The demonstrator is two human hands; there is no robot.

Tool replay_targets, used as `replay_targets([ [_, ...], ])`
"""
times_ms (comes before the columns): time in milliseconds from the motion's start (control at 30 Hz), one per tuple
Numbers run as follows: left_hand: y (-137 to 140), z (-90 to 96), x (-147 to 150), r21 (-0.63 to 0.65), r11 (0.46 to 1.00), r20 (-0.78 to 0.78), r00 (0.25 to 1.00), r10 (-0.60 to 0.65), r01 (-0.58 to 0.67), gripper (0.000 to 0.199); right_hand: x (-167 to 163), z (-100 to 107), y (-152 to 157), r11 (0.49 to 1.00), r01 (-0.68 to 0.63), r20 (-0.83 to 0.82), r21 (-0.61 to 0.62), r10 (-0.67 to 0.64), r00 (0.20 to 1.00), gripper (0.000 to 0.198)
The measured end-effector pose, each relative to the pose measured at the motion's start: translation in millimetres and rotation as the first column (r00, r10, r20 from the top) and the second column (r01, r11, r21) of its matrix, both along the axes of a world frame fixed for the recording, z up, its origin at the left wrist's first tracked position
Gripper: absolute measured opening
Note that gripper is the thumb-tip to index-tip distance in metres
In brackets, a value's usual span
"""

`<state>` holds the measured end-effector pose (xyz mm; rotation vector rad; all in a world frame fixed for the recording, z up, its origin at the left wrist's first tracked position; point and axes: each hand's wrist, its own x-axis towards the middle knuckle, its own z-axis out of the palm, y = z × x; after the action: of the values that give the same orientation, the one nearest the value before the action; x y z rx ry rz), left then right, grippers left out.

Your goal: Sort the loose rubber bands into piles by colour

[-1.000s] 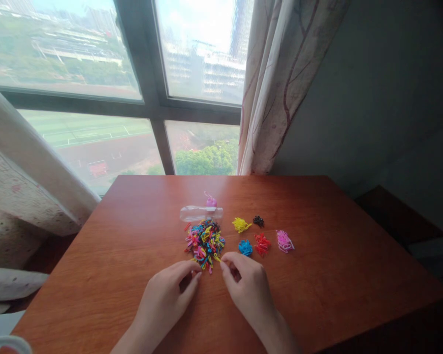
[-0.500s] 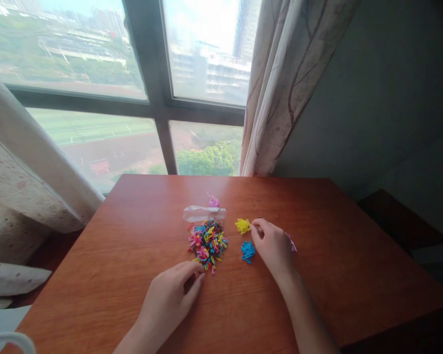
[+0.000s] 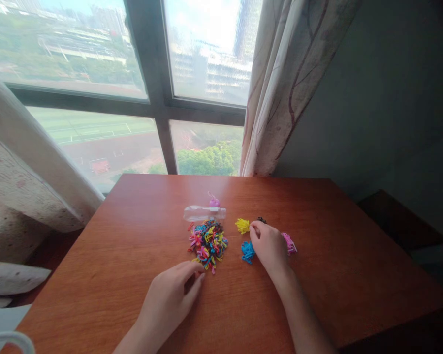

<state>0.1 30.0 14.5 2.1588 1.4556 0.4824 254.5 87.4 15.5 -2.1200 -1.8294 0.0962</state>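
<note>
A mixed heap of small coloured elastic hair ties (image 3: 207, 243) lies mid-table. My left hand (image 3: 173, 290) rests at the heap's near edge, thumb and fingers curved with a small gap between their tips; I see nothing held. To the right, my right hand (image 3: 271, 246) hovers with its fingertips pinched beside the small yellow pile (image 3: 242, 225). Whatever is in that pinch, if anything, is hidden. Close by it lie a blue pile (image 3: 247, 251), a black pile (image 3: 261, 220) behind the knuckles, and a pink pile (image 3: 290, 243) partly covered by the hand.
Behind the heap a clear plastic bottle (image 3: 204, 213) lies on its side, with a pink-purple cap and loop (image 3: 214, 201) beyond it. The wooden table (image 3: 96, 265) reaches to the window. A white curved object (image 3: 11, 338) shows at the lower left.
My right hand has shifted slightly left and toward me, uncovering more of the black and pink piles. The left hand stays in place.
</note>
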Motion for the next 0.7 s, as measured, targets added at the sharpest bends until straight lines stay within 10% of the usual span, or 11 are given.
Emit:
replay_targets([
  [700,2,-11.0,-3,0.238,0.964,-0.056,0.989,0.135,-0.118,0.022,-69,-21,-84,0.942,-0.288,-0.32,0.17,0.329,0.889,0.02],
])
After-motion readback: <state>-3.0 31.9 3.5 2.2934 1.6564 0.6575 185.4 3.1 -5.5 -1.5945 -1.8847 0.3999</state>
